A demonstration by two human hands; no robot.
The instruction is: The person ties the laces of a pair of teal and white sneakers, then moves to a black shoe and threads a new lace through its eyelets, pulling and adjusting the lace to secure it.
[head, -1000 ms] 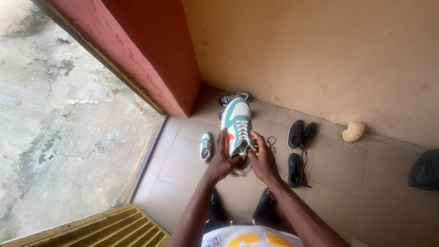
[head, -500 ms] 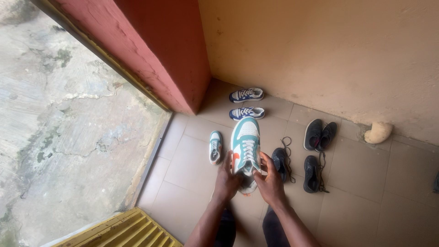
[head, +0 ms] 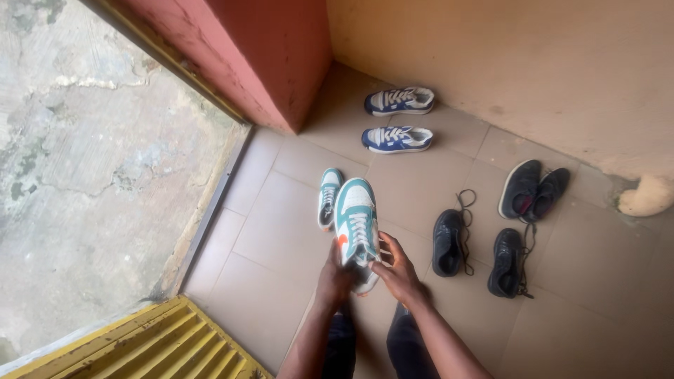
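We hold the teal and white sneaker [head: 356, 217] above the tiled floor [head: 281, 238], left hand [head: 335, 275] and right hand [head: 397, 270] both grasping its heel end. Its mate [head: 328, 197] lies just left; blue sneakers [head: 397, 138] sit farther, black shoes [head: 449, 242] right.

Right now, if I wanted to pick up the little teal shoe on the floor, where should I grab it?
Probably by its heel end, from above. The small teal shoe lies flat on the tiles, heel pointing toward the person, just left of the bigger teal sneaker both hands hold, so come from its open left side.
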